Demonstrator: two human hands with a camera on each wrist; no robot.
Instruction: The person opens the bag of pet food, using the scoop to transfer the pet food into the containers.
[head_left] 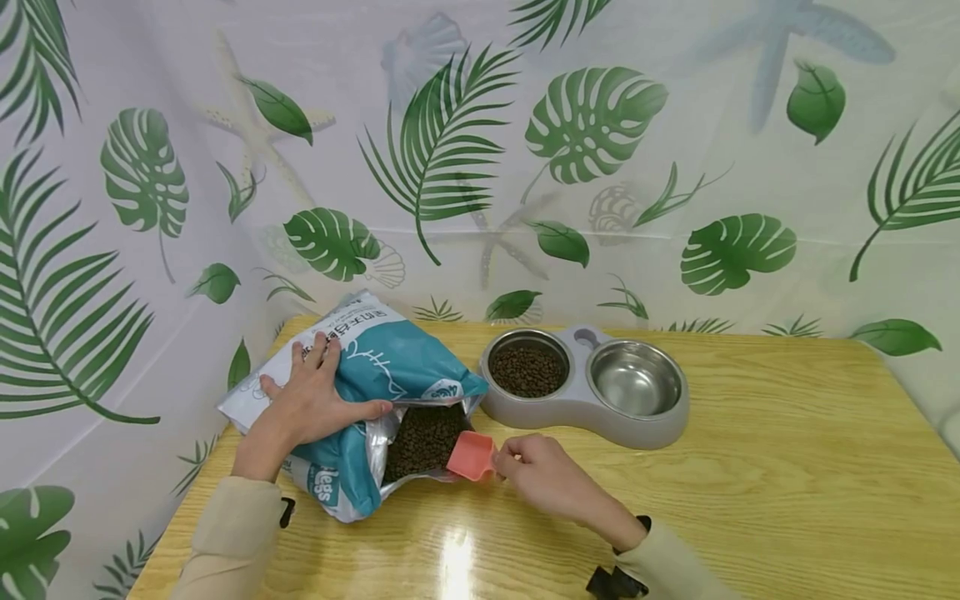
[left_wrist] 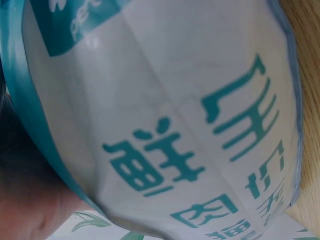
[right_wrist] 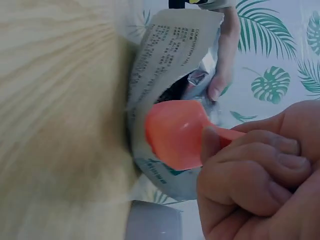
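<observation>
A teal and white pet food bag (head_left: 405, 350) lies on its side, its mouth gaping and showing brown kibble (head_left: 423, 442). My left hand (head_left: 307, 400) rests on top of it with fingers spread, the thumb reaching toward the opening. At the lip of the bag is a pink scoop (head_left: 472, 456); only its pink plastic shows, no kibble in it. My right hand (head_left: 551, 479) pinches its handle with curled fingers. In the right wrist view, the underside of the scoop (right_wrist: 175, 132) faces the camera before the bag mouth. The left wrist view is mostly the printed bag (left_wrist: 165, 125).
A grey double feeder (head_left: 585, 417) stands right of the bag, close to its corner. Kibble (head_left: 527, 371) covers the bottom of its left bowl; bare metal shows in the right steel bowl (head_left: 637, 379). A leaf-patterned cloth (head_left: 480, 192) hangs behind the wooden table (head_left: 787, 467).
</observation>
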